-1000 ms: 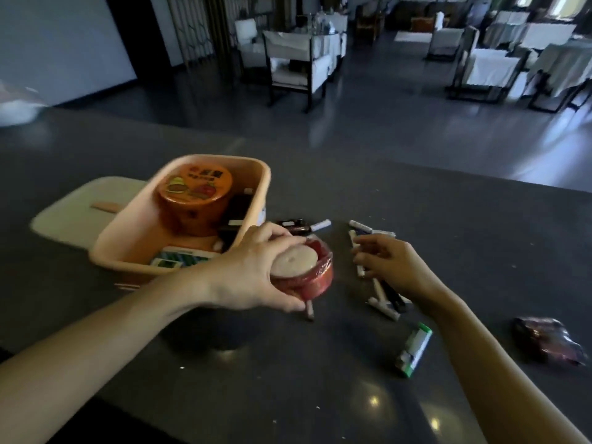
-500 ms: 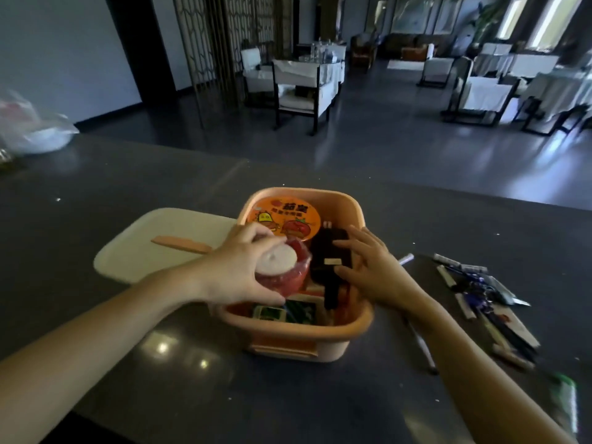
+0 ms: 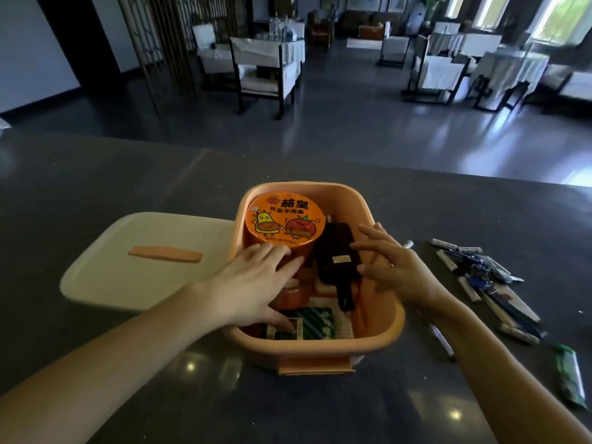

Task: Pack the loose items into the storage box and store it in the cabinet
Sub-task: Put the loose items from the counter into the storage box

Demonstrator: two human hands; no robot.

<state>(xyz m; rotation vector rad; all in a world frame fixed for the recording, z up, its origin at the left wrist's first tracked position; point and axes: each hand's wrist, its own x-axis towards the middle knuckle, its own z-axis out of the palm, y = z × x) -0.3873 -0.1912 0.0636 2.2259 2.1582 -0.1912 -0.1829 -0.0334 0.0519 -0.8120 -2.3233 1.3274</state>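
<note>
An orange storage box [image 3: 378, 338] stands open on the dark counter in front of me. Inside it are an orange noodle cup [image 3: 285, 224], a black pouch [image 3: 336, 257], a green packet [image 3: 315, 323] and a red tub [image 3: 290, 298], mostly hidden under my left hand. My left hand [image 3: 253, 283] lies flat over the tub, fingers spread, thumb on the green packet. My right hand [image 3: 394, 267] hovers open beside the pouch at the box's right wall. Loose pens and markers [image 3: 480, 277] lie to the right.
The cream lid [image 3: 144, 261] with an orange handle lies left of the box. A single pen [image 3: 442, 342] lies near my right wrist and a green wrapped item [image 3: 570, 379] at the far right. Beyond the counter's far edge is a dining room with tables and chairs.
My left hand carried the red tub from the counter into the box and now lies flat on it. My right hand left the pens and came to the box.
</note>
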